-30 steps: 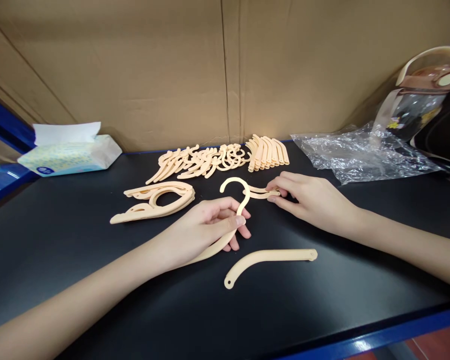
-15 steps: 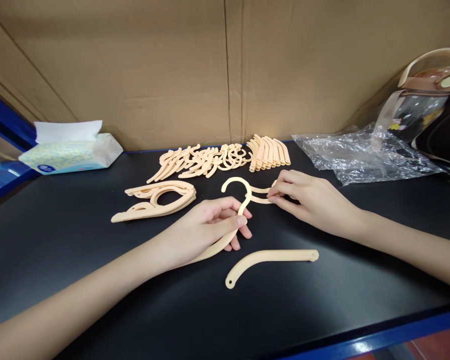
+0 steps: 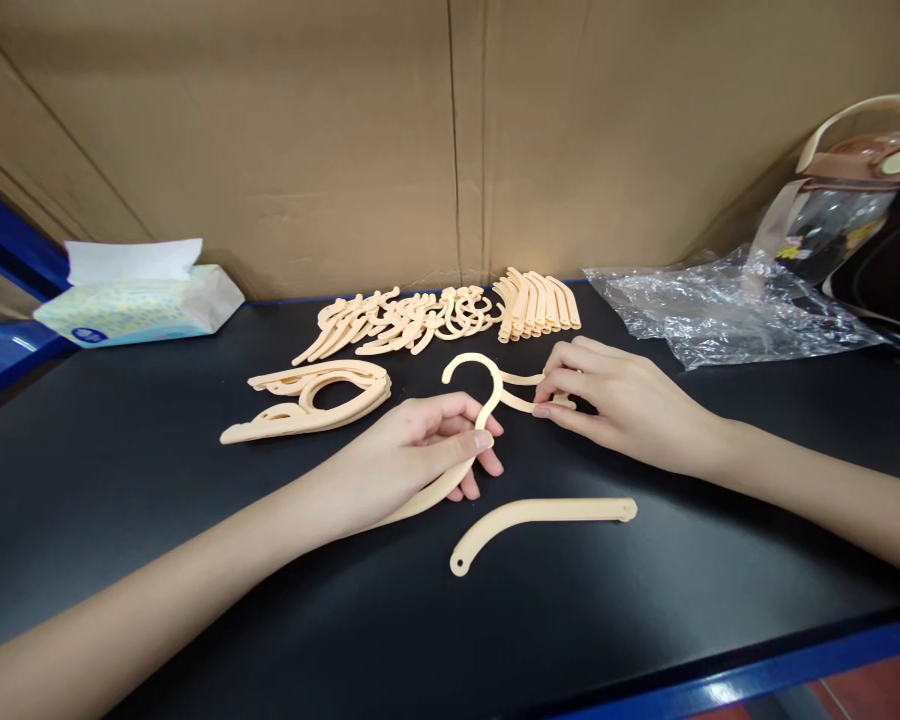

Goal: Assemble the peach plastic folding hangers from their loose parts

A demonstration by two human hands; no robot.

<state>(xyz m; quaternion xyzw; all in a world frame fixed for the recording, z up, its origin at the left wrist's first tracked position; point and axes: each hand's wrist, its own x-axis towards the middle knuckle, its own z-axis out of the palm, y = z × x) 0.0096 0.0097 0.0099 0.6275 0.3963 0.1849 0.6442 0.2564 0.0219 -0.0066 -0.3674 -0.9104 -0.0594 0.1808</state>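
Observation:
My left hand is closed round the stem of a peach plastic hanger hook, its curl standing up above my fingers and a long arm running back under my palm. My right hand pinches a small curved peach piece just right of the hook, touching the tabletop. A loose curved hanger arm lies flat in front of both hands. Left of the hook sits a short stack of folded hangers.
Along the back of the black table lie a row of hook parts and a bundle of arm parts. A tissue pack sits far left, crumpled clear plastic far right. Cardboard closes the back.
My right hand's fingers have shifted slightly left, closing on the small piece and bringing it nearer the hook. My left hand has stayed put.

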